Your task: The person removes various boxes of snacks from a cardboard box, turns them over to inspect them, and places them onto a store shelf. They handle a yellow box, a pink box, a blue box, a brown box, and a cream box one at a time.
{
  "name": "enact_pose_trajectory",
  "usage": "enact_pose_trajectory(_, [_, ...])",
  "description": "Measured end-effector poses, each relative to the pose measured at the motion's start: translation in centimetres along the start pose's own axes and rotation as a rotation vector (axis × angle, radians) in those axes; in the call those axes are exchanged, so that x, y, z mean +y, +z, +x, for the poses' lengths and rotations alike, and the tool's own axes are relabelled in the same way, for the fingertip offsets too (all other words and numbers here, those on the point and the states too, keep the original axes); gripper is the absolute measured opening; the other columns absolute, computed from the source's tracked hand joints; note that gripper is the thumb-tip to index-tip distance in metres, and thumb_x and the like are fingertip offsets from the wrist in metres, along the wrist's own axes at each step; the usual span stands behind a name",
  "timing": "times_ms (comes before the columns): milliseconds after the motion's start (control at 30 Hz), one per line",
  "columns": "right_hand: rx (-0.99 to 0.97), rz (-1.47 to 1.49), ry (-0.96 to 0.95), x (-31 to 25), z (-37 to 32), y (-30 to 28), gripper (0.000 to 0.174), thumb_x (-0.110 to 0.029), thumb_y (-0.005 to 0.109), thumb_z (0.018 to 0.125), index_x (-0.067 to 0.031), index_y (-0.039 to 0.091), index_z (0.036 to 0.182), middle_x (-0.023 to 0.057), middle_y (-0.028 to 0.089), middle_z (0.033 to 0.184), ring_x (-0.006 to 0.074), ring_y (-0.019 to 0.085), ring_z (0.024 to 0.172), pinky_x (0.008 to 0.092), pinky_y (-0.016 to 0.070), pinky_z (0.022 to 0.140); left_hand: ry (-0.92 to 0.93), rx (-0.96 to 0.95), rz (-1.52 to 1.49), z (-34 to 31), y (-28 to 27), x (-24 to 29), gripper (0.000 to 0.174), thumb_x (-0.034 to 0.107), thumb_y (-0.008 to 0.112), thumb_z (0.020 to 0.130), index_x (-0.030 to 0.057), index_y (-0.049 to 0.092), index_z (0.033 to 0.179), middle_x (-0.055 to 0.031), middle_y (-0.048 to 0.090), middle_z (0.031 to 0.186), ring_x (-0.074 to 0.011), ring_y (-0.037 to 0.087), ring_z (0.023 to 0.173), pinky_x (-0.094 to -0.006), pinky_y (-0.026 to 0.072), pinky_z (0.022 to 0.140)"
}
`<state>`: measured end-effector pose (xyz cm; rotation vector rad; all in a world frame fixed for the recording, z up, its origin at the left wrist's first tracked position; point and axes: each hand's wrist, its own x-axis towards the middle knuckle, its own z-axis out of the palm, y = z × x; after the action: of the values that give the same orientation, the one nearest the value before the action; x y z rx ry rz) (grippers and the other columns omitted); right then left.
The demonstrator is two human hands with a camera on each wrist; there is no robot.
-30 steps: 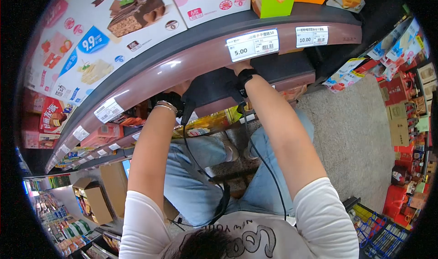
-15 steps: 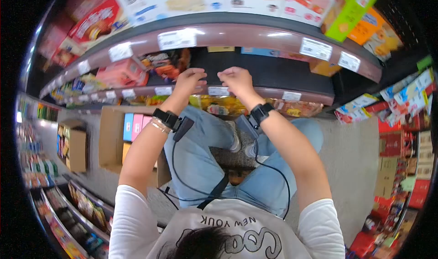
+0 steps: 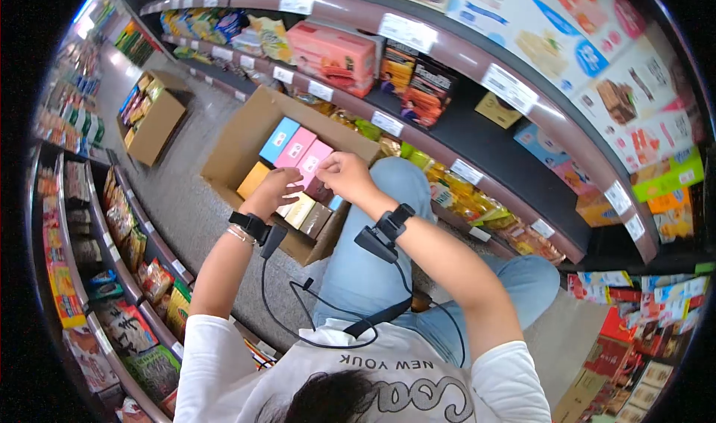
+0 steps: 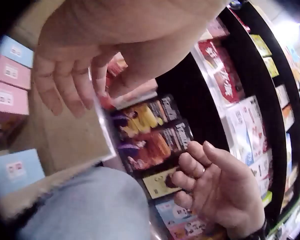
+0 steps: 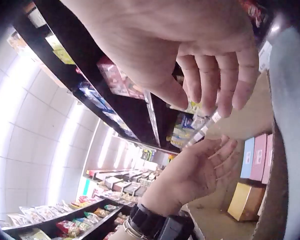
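Observation:
An open cardboard box [image 3: 224,151] stands on the floor, holding a blue box [image 3: 280,138], pink boxes [image 3: 295,146], a yellow box [image 3: 253,180] and several others. Over its near side hangs my left hand [image 3: 274,192], fingers loosely bent and holding nothing. My right hand [image 3: 347,177] is above the box's right part, beside the pink boxes, also empty, its fingers relaxed. The left wrist view has my left hand [image 4: 115,45] at the top and my right hand [image 4: 220,185] lower right, palm showing. In the right wrist view both hands are empty.
A shelf unit [image 3: 477,136] with dark packets [image 3: 425,91] and a pink carton [image 3: 332,56] runs along the right. Another cardboard box [image 3: 158,121] with packets stands farther left on the floor. A snack rack [image 3: 93,274] is at lower left.
Both hands have come out from the shelf and moved left to above the cardboard box. The head view has turned left, bringing that box to the middle.

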<state>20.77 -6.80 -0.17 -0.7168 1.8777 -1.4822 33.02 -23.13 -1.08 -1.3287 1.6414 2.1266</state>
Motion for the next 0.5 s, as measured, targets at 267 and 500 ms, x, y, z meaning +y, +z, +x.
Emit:
enact_pose_trajectory(267, [0.076, 0.04, 0.251, 5.0, 8.0, 6.4, 0.033, -0.021, 0.068, 0.08, -0.0009, 0.059, 0.105, 0.0082, 0.064, 0.082, 0.0152, 0.059, 0.059, 0.03, 0.0494, 0.05, -0.024, -0.053, -0.176, 6.4, -3.6, -1.8, 0.048, 0.028, 0.058, 0.087, 0.0114, 0.045, 0.13, -0.0085, 0.048, 0.128, -0.0278, 0.05, 0.114, -0.0444, 0.0427, 0.096])
enact_pose_trajectory(500, [0.338, -0.347, 0.266, 8.1, 10.9, 7.7, 0.044, -0.023, 0.065, 0.071, 0.0037, 0.062, 0.106, 0.0221, 0.066, 0.099, 0.0334, 0.064, 0.089, 0.0409, 0.0508, 0.076, -0.089, 0.081, -0.025, 14.2, -2.9, -7.0, 0.065, 0.025, 0.067, 0.078, 0.0071, 0.039, 0.133, -0.0164, 0.042, 0.128, -0.0331, 0.049, 0.107, -0.0517, 0.0459, 0.086])
